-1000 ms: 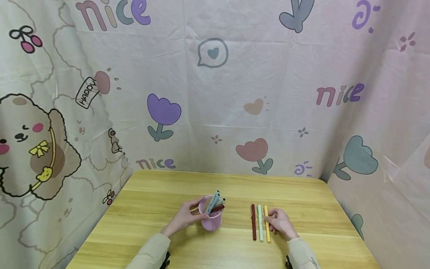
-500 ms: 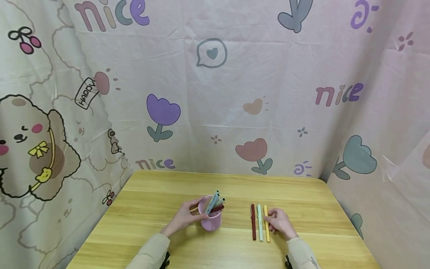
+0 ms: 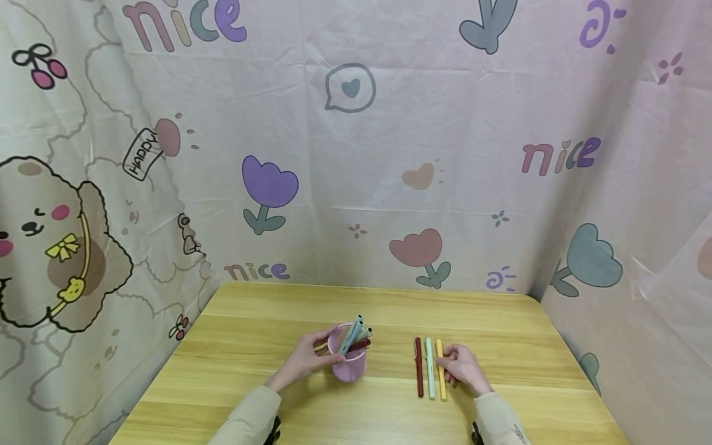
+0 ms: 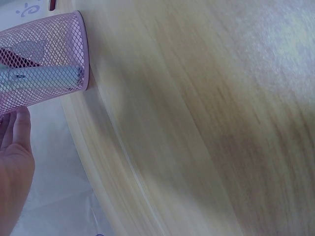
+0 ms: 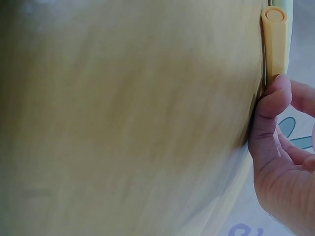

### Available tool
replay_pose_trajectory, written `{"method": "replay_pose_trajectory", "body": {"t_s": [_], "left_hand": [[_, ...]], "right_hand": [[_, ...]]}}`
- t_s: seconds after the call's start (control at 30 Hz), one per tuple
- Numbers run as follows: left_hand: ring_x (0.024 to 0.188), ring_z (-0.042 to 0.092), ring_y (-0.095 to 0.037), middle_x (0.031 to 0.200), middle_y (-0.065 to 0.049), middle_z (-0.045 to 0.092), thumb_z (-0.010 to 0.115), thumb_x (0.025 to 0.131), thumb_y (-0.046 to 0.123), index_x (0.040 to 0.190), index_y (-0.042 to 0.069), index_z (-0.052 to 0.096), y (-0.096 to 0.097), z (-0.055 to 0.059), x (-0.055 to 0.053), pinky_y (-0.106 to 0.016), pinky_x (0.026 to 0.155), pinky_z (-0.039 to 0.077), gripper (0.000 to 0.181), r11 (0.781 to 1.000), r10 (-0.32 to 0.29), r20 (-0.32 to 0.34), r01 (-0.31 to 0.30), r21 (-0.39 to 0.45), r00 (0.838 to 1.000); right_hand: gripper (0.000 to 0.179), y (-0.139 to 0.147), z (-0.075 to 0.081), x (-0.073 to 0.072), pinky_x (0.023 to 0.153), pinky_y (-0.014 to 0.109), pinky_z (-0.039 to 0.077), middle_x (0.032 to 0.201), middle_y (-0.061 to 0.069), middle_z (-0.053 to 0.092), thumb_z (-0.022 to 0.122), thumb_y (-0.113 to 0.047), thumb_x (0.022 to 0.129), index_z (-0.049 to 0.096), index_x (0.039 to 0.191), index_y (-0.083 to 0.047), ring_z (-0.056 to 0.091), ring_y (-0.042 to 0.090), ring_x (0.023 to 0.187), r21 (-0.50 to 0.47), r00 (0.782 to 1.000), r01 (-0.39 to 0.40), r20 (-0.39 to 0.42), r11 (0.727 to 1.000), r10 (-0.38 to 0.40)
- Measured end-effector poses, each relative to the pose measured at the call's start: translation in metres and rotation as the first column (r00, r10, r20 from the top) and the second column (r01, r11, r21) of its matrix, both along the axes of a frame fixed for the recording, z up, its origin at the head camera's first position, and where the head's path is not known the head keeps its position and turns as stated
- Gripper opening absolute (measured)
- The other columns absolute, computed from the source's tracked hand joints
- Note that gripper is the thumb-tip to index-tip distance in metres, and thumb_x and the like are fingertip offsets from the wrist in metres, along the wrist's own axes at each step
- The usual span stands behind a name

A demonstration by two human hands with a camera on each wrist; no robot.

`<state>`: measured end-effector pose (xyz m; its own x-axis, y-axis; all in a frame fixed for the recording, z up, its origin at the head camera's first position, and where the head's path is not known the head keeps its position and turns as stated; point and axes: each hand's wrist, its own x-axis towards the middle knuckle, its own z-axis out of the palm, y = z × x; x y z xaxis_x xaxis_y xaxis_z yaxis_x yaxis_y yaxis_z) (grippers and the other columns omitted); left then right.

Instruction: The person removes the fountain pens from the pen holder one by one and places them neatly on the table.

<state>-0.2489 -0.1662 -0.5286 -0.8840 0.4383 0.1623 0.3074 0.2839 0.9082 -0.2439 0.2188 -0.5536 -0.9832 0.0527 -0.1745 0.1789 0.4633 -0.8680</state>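
A pink mesh pen cup (image 3: pixel 349 372) stands on the table with my left hand (image 3: pixel 306 360) gripping its side. Out of its mouth lean several pens, among them a light blue pen (image 3: pixel 350 339) and a dark red one. In the left wrist view, the mesh wall of the cup shows above my fingertips (image 4: pixel 22 120). To the right, a dark red pen (image 3: pixel 419 371), a mint pen (image 3: pixel 430 371) and a yellow pen (image 3: pixel 442 388) lie side by side. My right hand (image 3: pixel 463 368) pinches the yellow pen, whose round end (image 5: pixel 274 15) sticks out past the thumb.
The wooden table (image 3: pixel 267 309) runs back to a printed curtain (image 3: pixel 356 161) along its far edge. More curtain hangs at the left and right sides. Bare wood lies between the cup and the row of pens.
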Motion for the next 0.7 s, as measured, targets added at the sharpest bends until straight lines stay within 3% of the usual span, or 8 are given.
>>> {"method": "replay_pose_trajectory", "body": {"t_s": [0.7], "left_hand": [[0.137, 0.047, -0.052, 0.152, -0.036, 0.040, 0.080, 0.086, 0.018, 0.149, -0.009, 0.038, 0.0004, -0.0023, -0.0018, -0.041, 0.111, 0.049, 0.080, 1.000, 0.006, -0.004, -0.006, 0.001, 1.000]], "right_hand": [[0.025, -0.0007, 0.0007, 0.0006, 0.042, 0.024, 0.049, 0.070, 0.008, 0.056, 0.067, -0.005, 0.092, 0.057, 0.110, 0.009, 0.053, 0.014, 0.050, 0.022, 1.000, 0.002, 0.005, 1.000, -0.002]]}}
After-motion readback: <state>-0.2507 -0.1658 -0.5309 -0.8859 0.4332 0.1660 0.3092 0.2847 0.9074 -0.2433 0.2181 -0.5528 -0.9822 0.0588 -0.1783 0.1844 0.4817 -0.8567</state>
